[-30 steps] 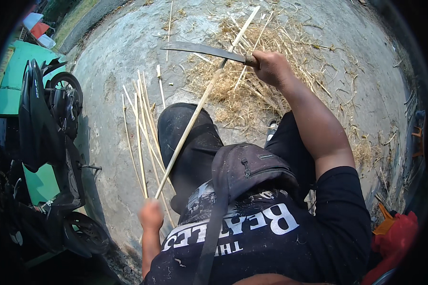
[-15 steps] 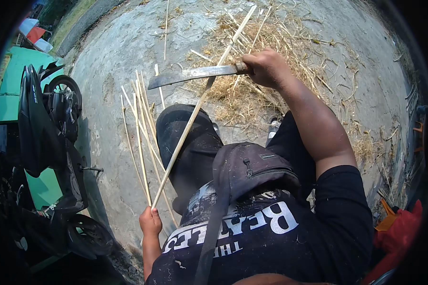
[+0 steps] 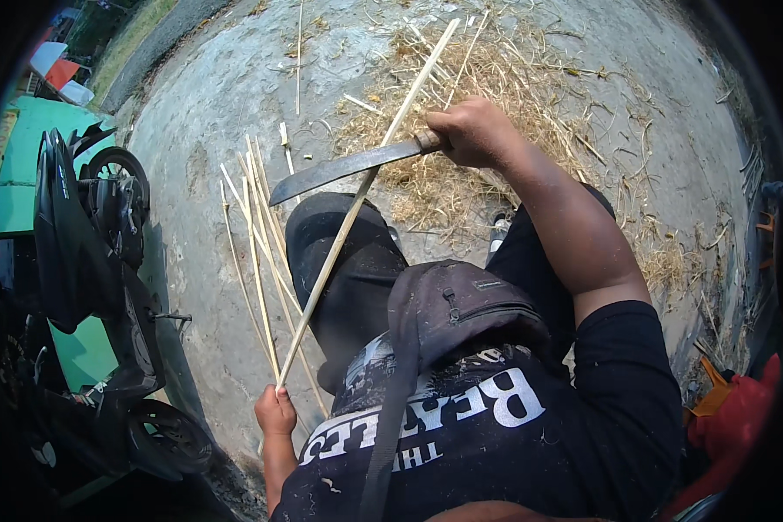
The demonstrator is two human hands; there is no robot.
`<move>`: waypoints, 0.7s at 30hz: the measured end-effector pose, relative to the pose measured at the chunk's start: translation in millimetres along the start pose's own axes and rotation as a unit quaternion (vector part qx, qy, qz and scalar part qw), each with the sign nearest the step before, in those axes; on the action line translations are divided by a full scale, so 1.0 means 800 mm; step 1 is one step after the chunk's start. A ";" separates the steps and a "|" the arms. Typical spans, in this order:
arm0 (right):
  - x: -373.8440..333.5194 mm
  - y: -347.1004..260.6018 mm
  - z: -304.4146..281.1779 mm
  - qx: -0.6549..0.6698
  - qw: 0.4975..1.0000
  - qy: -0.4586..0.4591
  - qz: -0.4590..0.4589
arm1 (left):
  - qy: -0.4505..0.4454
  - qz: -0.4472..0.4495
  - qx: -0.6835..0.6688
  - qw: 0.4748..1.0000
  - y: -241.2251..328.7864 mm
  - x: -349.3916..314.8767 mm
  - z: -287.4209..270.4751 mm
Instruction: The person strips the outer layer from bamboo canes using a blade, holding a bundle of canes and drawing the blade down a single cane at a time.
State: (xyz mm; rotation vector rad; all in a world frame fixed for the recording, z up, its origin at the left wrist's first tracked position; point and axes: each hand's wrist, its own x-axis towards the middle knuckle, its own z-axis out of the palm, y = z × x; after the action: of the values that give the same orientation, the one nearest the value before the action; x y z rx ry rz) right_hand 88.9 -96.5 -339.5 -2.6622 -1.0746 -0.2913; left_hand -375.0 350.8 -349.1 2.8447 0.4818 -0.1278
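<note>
My right hand (image 3: 477, 130) is closed around the wooden handle of a machete (image 3: 344, 172). Its blade points left, tip lower than the handle, and lies across a long pale strip (image 3: 335, 244), which looks like split bamboo. The near end of this strip is in my closed left hand (image 3: 276, 412), low at my left side. From there the strip slants up past my left knee toward the far right. Several more pale strips (image 3: 257, 235) lie to the left of my knee, their near ends close to my left hand.
Curly straw-coloured shavings (image 3: 487, 113) cover the concrete ground (image 3: 217, 104) ahead and to the right. A black motorcycle (image 3: 104, 261) stands at the left, by a green surface (image 3: 48, 165). A dark bag (image 3: 465, 309) hangs at my front. Red cloth (image 3: 739, 413) lies at the right edge.
My right hand has drawn the machete a little toward me along the strip, and the blade's tip now tilts lower. My left hand stays nearly in place.
</note>
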 end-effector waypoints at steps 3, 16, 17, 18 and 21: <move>0.001 0.021 0.002 0.099 0.980 -0.088 0.146 | 0.026 -0.006 0.029 0.999 -0.007 0.001 0.008; -0.007 0.040 0.032 0.047 0.985 -0.002 0.167 | 0.086 0.002 0.024 0.996 0.008 0.010 0.037; -0.006 0.035 0.032 0.043 0.986 0.000 0.164 | 0.074 0.001 0.021 0.997 0.009 0.011 0.037; -0.006 0.026 0.027 0.037 0.989 0.040 0.140 | 0.062 0.000 0.019 0.998 0.010 0.010 0.036; -0.006 -0.015 0.021 0.005 0.998 0.062 -0.008 | 0.067 -0.007 0.031 0.997 0.012 0.002 0.030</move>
State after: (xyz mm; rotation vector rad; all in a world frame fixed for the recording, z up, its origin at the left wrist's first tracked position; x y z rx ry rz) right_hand 78.7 -86.2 -354.7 -2.5903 -1.0563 -0.4479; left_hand -371.4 335.9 -370.2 2.9247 0.5326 0.0463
